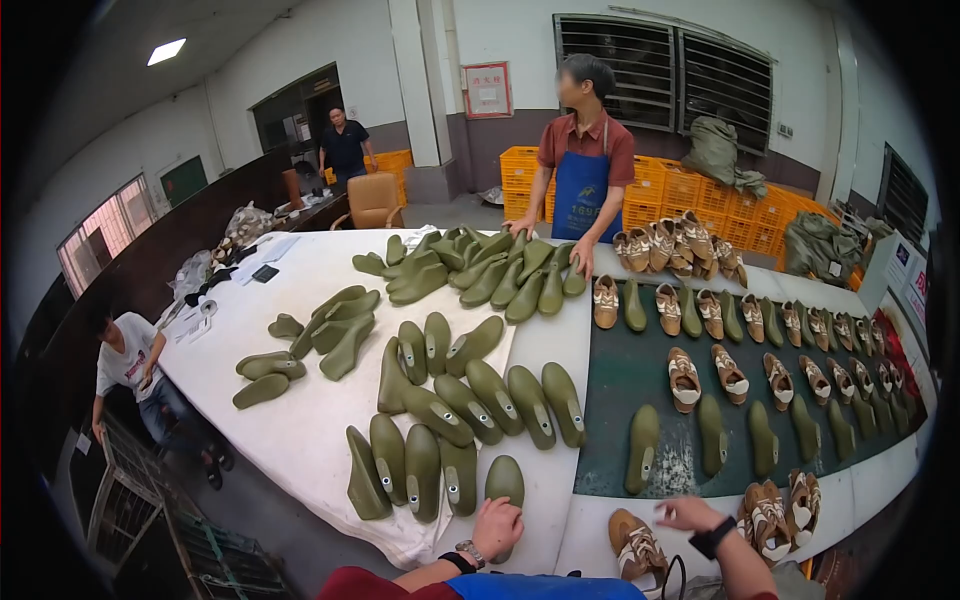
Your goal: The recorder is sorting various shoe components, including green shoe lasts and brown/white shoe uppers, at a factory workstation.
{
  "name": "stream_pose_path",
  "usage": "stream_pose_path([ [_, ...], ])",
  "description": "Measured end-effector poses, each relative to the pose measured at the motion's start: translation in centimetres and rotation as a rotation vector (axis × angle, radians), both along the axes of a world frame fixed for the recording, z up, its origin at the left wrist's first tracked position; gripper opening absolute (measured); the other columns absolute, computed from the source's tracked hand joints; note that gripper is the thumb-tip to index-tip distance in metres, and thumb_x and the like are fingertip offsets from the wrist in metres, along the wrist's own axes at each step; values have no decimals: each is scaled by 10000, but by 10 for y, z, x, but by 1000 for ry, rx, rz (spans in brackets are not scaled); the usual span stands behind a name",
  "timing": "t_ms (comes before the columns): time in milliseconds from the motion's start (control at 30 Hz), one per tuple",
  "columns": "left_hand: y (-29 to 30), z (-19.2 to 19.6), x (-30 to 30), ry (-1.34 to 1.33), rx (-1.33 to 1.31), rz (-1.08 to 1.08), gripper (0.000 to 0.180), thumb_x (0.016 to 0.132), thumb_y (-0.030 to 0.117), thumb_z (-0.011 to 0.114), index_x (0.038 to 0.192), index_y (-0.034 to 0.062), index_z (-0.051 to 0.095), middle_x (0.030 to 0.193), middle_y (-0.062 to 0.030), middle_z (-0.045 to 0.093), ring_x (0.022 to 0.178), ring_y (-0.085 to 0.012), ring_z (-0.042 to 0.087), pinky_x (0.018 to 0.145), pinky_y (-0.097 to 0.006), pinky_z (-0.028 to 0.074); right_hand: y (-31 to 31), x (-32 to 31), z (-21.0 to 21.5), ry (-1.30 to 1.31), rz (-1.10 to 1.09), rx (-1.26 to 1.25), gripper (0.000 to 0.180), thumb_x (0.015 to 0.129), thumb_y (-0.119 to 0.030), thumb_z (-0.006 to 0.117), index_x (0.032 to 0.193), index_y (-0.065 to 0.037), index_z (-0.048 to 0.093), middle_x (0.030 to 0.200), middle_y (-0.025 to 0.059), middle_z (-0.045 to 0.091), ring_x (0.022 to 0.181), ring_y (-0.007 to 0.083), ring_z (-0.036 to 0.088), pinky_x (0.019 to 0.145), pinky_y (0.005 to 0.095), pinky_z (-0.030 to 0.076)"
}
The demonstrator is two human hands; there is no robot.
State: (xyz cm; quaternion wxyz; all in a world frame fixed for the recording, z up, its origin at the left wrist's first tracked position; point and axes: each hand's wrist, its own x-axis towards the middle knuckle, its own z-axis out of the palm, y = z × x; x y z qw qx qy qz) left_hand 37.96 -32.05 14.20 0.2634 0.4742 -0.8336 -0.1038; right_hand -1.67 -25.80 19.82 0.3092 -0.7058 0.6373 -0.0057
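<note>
At the near edge of the white table, my left hand (pixel 497 527) has its fingers closed round a green shoe last (pixel 504 478). To its right, my right hand (pixel 688 514) hovers between the table edge and the green belt, fingers loosely apart and nothing visible in them. Just below and left of it lies a brown and white sneaker (pixel 634 541). More sneakers (pixel 768 522) are bunched beyond my right wrist. Left of my left hand stands a row of green lasts (pixel 423 470), with further lasts (pixel 470 405) behind.
Rows of sneakers (pixel 684 378) and lasts (pixel 643 445) lie on the dark green belt (pixel 610 375). Across the table, a person in a blue apron (pixel 587 195) has both hands on piled lasts (pixel 480 265). Another person sits left; a third stands behind. Orange crates (pixel 520 180) line the back wall.
</note>
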Motion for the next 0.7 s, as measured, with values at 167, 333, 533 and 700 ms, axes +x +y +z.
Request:
stream_pose_path([
  [167,-1,-1,1,15,24,-34,123,726,168,587,800,84,640,869,-94,637,1029,-275,551,932,-466,375,127,58,34,177,9,158,858,662,-534,695,1360,-202,324,1070,260,543,974,444,537,847,439,457],
  [333,-10,-2,-1,39,35,-73,118,697,142,603,790,80,641,844,-98,633,1015,-310,541,912,-495,373,156,66,-17,-104,-335,-98,902,630,-278,779,1385,-235,286,1208,283,398,1028,451,495,872,423,445],
  [533,-14,-1,-3,50,21,-74,97,703,128,597,776,80,639,828,-88,623,1000,-316,537,923,-482,359,142,76,-27,-196,-316,-399,600,693,-206,731,1224,-140,460,1280,233,332,1089,426,469,927,398,417],
  [700,-12,8,-11,60,-50,-134,73,689,73,596,739,42,639,794,-117,629,938,-356,553,828,-446,415,116,71,-8,-446,-667,-457,381,675,-210,759,955,-48,558,1124,174,476,920,295,551,778,323,475],
])
